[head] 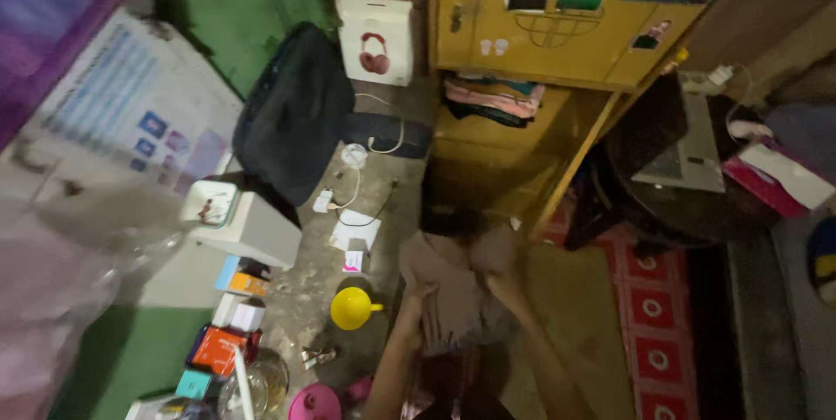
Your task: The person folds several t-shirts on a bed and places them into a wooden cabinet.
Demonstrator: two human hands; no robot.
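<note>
A brownish-beige piece of cloth (455, 274) is bunched up low in the middle of the view, held between both my hands. My left hand (419, 295) grips its left edge and my right hand (500, 284) grips its right side. Both forearms reach up from the bottom edge. The cloth hangs in front of an open yellow cupboard (522, 46), where folded clothes (493, 98) lie on a shelf. The fingers are partly hidden in the folds.
Left of the cloth are a yellow cup (352, 308), a pink lid (315, 403), small coloured boxes (228, 333), a white box (252, 228), a black bag (292, 111) and charger cables (353, 181). A laptop (688, 154) sits on a dark table right, above a red rug (649, 298).
</note>
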